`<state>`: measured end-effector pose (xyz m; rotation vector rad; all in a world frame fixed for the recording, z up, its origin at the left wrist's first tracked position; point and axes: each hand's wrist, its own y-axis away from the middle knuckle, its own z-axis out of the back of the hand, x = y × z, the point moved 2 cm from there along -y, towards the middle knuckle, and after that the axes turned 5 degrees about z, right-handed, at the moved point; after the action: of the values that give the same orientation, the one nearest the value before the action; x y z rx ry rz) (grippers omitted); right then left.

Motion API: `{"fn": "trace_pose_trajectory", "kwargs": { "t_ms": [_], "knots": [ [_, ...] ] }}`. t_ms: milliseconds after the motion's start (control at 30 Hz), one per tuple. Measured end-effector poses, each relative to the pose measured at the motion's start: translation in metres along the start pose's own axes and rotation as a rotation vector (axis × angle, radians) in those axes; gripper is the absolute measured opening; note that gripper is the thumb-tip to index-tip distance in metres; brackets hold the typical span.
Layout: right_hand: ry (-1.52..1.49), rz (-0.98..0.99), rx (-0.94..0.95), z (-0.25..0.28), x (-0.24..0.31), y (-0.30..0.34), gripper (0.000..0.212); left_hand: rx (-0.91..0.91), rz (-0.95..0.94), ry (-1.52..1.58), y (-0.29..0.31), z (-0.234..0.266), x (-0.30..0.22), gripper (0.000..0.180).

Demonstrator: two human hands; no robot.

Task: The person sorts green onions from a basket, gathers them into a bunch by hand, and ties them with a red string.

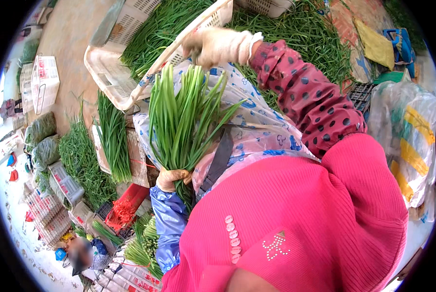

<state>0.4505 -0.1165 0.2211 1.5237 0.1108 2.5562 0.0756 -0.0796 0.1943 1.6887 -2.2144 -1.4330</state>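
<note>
My left hand (171, 178), in a tan glove with a blue sleeve cover, grips the base of a bunch of long green chives (184, 117) held upright over my patterned plastic apron (257, 126). The bunch fans out toward its tips. My right hand (213, 46), in a pale glove with a red dotted sleeve, has its fingers curled on the leaf tips at the top of the bunch, just in front of the rim of a white plastic basket (111, 78).
Loose chives fill the basket and a big heap (305, 34) behind it. A laid-out bundle (113, 136) lies on a board to the left, near a red tray of red ties (125, 209), tied bundles (145, 243), crates (45, 82) and a plastic sack (408, 131). A person (79, 253) is at lower left.
</note>
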Motion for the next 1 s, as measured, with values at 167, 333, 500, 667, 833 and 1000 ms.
{"fn": "trace_pose_trajectory", "kwargs": {
  "t_ms": [167, 333, 500, 667, 833, 1000],
  "knots": [
    [-0.039, 0.020, -0.542, 0.073, -0.039, 0.008, 0.030, 0.119, 0.017, 0.137, 0.004, 0.013, 0.014, 0.055],
    [0.335, 0.422, -0.176, 0.033, -0.049, 0.023, 0.037, 0.138, -0.080, 0.201, 0.002, 0.004, 0.007, 0.059],
    [-0.579, 0.043, 0.168, -0.036, 0.003, 0.029, 0.024, 0.140, -0.022, 0.172, 0.001, 0.011, 0.009, 0.055],
    [-0.181, 0.141, -0.024, -0.012, 0.007, 0.016, 0.026, 0.137, -0.046, 0.240, 0.007, 0.008, 0.011, 0.055],
    [0.251, 0.177, -0.696, 0.060, -0.017, 0.018, 0.027, 0.132, -0.068, 0.255, 0.001, -0.008, 0.007, 0.057],
    [0.491, -0.120, 0.119, 0.047, -0.037, 0.046, 0.038, 0.201, -0.075, 0.300, 0.004, 0.013, 0.020, 0.060]
  ]
}}
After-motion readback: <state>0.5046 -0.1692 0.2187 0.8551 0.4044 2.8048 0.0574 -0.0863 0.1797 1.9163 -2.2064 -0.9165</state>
